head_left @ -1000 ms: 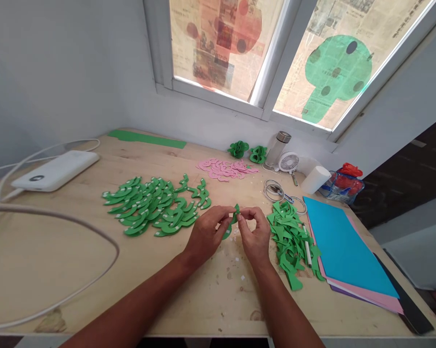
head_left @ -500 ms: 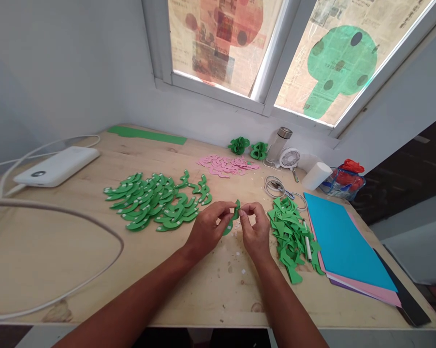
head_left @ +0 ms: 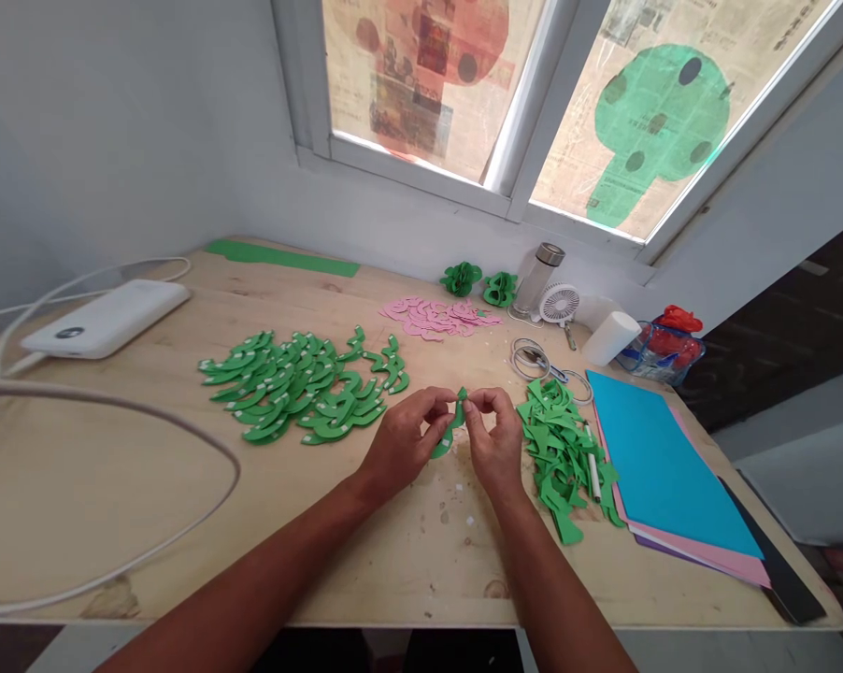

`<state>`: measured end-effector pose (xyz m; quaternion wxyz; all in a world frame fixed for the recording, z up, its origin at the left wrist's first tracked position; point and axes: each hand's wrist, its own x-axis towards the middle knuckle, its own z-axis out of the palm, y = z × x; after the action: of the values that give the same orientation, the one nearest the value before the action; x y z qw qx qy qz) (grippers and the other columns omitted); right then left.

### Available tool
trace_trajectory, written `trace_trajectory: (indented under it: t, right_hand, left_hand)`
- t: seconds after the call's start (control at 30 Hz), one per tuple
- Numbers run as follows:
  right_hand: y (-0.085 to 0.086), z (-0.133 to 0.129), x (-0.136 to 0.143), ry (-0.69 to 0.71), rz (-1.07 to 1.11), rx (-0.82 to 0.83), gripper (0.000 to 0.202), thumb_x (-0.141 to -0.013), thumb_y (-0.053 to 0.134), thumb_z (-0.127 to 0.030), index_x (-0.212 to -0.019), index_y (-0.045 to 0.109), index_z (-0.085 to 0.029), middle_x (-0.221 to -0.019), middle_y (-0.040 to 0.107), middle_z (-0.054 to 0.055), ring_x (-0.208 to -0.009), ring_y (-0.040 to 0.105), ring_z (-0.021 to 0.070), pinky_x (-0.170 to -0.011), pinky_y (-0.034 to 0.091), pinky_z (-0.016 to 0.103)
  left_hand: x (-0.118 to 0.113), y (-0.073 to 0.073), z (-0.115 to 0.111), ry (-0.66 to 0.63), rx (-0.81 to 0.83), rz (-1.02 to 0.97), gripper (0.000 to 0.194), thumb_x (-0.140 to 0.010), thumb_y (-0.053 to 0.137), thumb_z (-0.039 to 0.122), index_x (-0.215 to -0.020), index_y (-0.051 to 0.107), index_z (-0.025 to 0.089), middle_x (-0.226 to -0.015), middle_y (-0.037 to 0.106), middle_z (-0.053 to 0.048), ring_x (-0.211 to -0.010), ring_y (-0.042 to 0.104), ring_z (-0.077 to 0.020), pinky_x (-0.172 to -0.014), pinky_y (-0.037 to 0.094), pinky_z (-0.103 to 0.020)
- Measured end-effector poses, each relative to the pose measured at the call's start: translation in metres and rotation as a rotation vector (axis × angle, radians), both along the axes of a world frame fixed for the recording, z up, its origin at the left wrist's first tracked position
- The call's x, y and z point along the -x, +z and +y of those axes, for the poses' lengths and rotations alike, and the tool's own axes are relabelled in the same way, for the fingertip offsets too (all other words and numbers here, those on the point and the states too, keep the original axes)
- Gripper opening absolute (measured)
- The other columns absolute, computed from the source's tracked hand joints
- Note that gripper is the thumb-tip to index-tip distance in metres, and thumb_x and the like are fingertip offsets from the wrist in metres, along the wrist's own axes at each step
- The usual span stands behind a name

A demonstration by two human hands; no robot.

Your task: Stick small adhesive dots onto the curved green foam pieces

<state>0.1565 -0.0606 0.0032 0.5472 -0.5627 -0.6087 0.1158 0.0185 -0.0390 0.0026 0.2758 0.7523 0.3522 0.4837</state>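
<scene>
Between my two hands is a curved green paper piece (head_left: 442, 447) with small white squares on it. My left hand (head_left: 408, 437) pinches its upper part from the left. From the right, the thumb and fingers of my right hand (head_left: 495, 437) close on the same piece near its top tip. To the left lies a spread of similar curved green paper pieces (head_left: 295, 383), many bearing white squares. Close to my right hand is a heap of green paper scraps (head_left: 558, 439) with a white pen (head_left: 593, 472) lying on it. Tiny white bits (head_left: 470, 521) dot the wood below.
Pink paper cutouts (head_left: 435, 320), two green paper balls (head_left: 462, 278), a bottle (head_left: 540, 276) and a small fan (head_left: 559, 303) line the back. Scissors (head_left: 544, 363) lie by tape rings. Blue paper sheets (head_left: 666, 458) lie right; a white power bank (head_left: 106, 318) and cable are left.
Both hands stay around the green paper piece. Its upper tip has turned slightly between the fingers, and my right hand's fingers have shifted a little. The view has moved slightly.
</scene>
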Motion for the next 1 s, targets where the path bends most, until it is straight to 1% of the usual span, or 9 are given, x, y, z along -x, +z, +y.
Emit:
trace_trajectory:
  t: [0.1, 0.27, 0.5, 0.7, 1.0]
  right_hand:
    - [-0.0009, 0.0011, -0.0003, -0.007, 0.031, 0.009, 0.008, -0.081, 0.054, -0.026, -0.081, 0.058, -0.019, -0.078, 0.059, 0.002, -0.074, 0.054, 0.0163, -0.07, 0.043, 0.03]
    - [-0.0045, 0.0044, -0.0012, 0.009, 0.106, 0.046, 0.015, -0.08, 0.056, -0.031, -0.088, 0.061, -0.018, -0.083, 0.063, 0.004, -0.073, 0.056, 0.0158, -0.068, 0.044, 0.029]
    - [-0.0036, 0.005, -0.0004, 0.055, 0.249, 0.075, 0.017, -0.081, 0.054, -0.031, -0.086, 0.061, -0.017, -0.081, 0.064, 0.004, -0.074, 0.057, 0.016, -0.068, 0.045, 0.028]
    - [-0.0038, 0.0051, -0.0012, 0.032, 0.241, 0.047, 0.015, -0.08, 0.054, -0.03, -0.081, 0.062, -0.017, -0.079, 0.064, 0.004, -0.072, 0.057, 0.016, -0.067, 0.044, 0.029]
    - [-0.003, 0.0048, -0.0018, 0.054, 0.174, 0.014, 0.012, -0.079, 0.055, -0.028, -0.08, 0.062, -0.018, -0.082, 0.064, 0.004, -0.077, 0.058, 0.017, -0.068, 0.043, 0.029]
  left_hand:
    - [-0.0002, 0.001, -0.0004, -0.009, 0.011, -0.014, 0.017, -0.083, 0.052, 0.019, -0.098, 0.057, 0.019, -0.081, 0.065, -0.001, -0.068, 0.058, -0.0124, -0.066, 0.047, -0.025]
    - [-0.0004, 0.0017, -0.0004, -0.017, 0.032, -0.026, 0.016, -0.082, 0.053, 0.021, -0.097, 0.058, 0.02, -0.078, 0.064, 0.0, -0.066, 0.058, -0.0123, -0.065, 0.047, -0.025]
    - [0.0004, 0.0026, 0.0002, -0.006, 0.082, -0.048, 0.018, -0.081, 0.053, 0.021, -0.099, 0.057, 0.02, -0.07, 0.062, 0.002, -0.063, 0.059, -0.0123, -0.063, 0.046, -0.023]
    - [0.001, 0.0032, 0.0011, -0.017, 0.076, -0.055, 0.018, -0.081, 0.054, 0.023, -0.098, 0.059, 0.02, -0.07, 0.062, 0.001, -0.064, 0.059, -0.0125, -0.063, 0.046, -0.023]
    - [0.0003, 0.0031, 0.001, -0.015, 0.051, -0.067, 0.018, -0.081, 0.054, 0.022, -0.098, 0.061, 0.02, -0.069, 0.06, 0.001, -0.062, 0.056, -0.0118, -0.062, 0.046, -0.023]
